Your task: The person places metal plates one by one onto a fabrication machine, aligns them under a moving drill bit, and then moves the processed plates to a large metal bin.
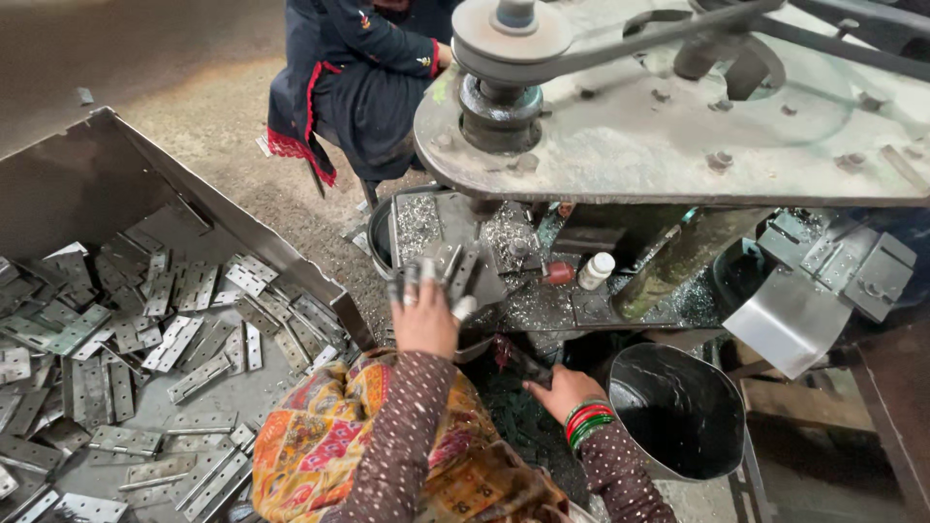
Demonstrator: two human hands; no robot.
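Left hand (423,315) raised, gripping metal hinges (455,271), right hand (560,390) lowered, grasping dark lever (518,356).

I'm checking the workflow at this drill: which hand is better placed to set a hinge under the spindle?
Left. The left hand already holds hinges up at the machine bed; the right hand sits lower, on a dark lever.

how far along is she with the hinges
Done: cannot tell; the dark bucket looks empty. In hand: the left hand holds a few metal hinges up at the drilling machine; the right hand reaches low by the bucket. Left: a big heap of hinges in the metal bin.
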